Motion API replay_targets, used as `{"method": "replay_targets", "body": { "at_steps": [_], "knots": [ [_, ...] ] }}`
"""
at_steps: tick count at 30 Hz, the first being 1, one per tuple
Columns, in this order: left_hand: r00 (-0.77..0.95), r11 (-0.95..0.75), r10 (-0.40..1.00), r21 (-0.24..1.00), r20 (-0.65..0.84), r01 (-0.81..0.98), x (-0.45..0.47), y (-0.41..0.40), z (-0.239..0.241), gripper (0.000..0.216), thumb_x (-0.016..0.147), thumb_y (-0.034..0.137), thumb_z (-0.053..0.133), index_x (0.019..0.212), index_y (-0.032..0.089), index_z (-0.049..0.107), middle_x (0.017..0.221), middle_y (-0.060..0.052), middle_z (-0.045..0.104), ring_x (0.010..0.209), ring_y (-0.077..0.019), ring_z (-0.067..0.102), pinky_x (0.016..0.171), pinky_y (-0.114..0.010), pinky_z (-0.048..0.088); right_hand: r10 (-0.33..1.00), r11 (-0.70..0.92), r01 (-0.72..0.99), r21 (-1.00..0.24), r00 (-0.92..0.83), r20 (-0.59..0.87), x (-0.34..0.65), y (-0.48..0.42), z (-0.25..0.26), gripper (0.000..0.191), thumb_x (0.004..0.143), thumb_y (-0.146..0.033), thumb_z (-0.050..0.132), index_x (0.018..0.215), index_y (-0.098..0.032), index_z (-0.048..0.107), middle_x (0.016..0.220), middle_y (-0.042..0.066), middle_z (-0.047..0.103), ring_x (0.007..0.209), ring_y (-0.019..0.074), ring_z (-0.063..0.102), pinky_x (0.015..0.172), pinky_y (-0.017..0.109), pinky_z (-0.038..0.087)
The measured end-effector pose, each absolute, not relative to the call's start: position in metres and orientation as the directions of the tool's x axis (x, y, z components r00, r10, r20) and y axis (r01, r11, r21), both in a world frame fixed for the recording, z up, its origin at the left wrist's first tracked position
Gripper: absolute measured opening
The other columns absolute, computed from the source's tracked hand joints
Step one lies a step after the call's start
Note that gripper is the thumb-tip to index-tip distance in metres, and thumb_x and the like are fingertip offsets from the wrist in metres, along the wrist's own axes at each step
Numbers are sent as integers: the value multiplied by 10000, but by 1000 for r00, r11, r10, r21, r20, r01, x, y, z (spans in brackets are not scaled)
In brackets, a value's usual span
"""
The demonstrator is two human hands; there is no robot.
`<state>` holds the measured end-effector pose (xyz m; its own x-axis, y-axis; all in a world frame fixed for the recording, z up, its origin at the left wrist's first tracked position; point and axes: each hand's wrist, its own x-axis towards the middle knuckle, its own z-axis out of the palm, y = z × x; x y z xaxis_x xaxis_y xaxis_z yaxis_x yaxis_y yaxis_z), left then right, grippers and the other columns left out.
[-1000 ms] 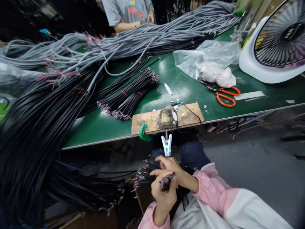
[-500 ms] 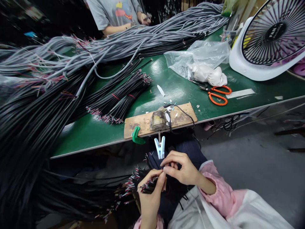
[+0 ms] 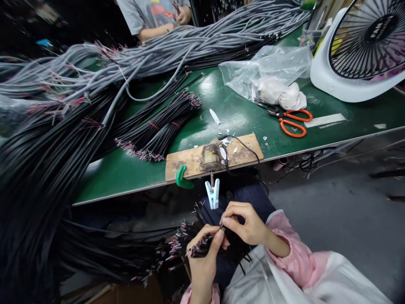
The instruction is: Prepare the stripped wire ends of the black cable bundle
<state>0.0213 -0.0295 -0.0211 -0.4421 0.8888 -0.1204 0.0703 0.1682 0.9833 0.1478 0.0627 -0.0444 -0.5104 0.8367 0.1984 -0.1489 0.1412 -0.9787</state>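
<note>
My left hand (image 3: 205,257) is closed around a bunch of black cables (image 3: 200,247) whose stripped ends show red and white wires. Its thumb and forefinger pinch one black cable end at the top. My right hand (image 3: 244,221) meets it there, thumb and forefinger closed on the tip of that same cable. More black cables (image 3: 180,240) with bared ends lie on my lap, left of my hands. Just above my hands, a light blue clothespin (image 3: 212,194) hangs from a metal rod at the table edge.
On the green table (image 3: 234,114) lie a wooden board (image 3: 183,162) with a green clamp (image 3: 182,177), orange-handled scissors (image 3: 292,122), a plastic bag (image 3: 268,67) and bundled black cables (image 3: 161,126). A fan (image 3: 357,55) stands right. Grey cables (image 3: 152,67) stretch across the back, before another person (image 3: 152,21).
My hands have shifted slightly right, and the fingertips now show a dark cable end between them. The person across the table has raised a hand. The view has tilted a little.
</note>
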Motion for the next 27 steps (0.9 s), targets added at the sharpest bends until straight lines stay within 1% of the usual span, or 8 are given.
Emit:
{"method": "replay_targets", "body": {
  "at_steps": [4,8,12,16,18,20,23,27],
  "knots": [
    [-463,171,876,985,-136,36,22,-29,-21,218,878,321,724,708,187,704,576,24,622,537,-136,584,579,-239,457,833,126,-166,-978,-518,196,149,60,-46,217,930,-256,626,778,-127,711,694,34,602,580,121,512,529,226,393],
    [-484,173,863,985,-148,6,21,-30,-24,257,881,374,732,712,183,692,570,21,606,545,-136,566,589,-242,453,822,146,-138,-980,-534,198,150,57,-46,192,904,-226,634,754,-128,701,678,18,569,545,107,471,502,222,361],
    [-451,178,875,983,-174,-34,19,-32,-29,302,891,414,724,709,178,673,567,23,594,534,-128,555,585,-239,452,834,117,-112,-987,-528,158,150,56,-49,260,936,-289,630,752,-126,713,662,24,592,555,115,491,519,229,376],
    [-372,192,906,979,-203,-64,17,-34,-33,390,918,463,681,663,171,635,526,32,560,432,-106,509,489,-231,405,825,57,-183,-981,-545,150,151,61,-50,378,992,-434,582,877,-122,762,741,55,659,587,123,537,526,232,398],
    [-368,207,906,977,-211,-52,17,-34,-34,409,924,469,673,649,169,631,517,35,547,414,-99,492,469,-226,385,779,56,-243,-968,-596,195,150,63,-49,405,994,-478,578,963,-126,776,776,61,668,601,126,549,528,235,410],
    [-371,200,908,979,-194,-21,17,-34,-34,448,927,472,669,602,171,606,499,35,531,419,-98,487,470,-224,380,738,71,-294,-953,-628,248,150,64,-49,401,982,-494,603,995,-134,778,789,63,669,632,136,572,554,244,438],
    [-353,184,920,983,-172,1,17,-34,-34,465,936,469,659,584,172,600,471,39,514,413,-94,475,472,-221,378,734,76,-341,-937,-617,284,148,63,-49,376,969,-488,634,917,-139,765,765,56,657,654,145,595,574,248,462],
    [-361,202,913,979,-188,1,17,-32,-33,443,933,471,663,610,169,626,464,38,529,398,-92,483,464,-215,393,763,64,-339,-938,-589,265,146,61,-52,367,971,-474,634,855,-137,723,723,36,623,608,131,562,553,239,446]
  ]
}}
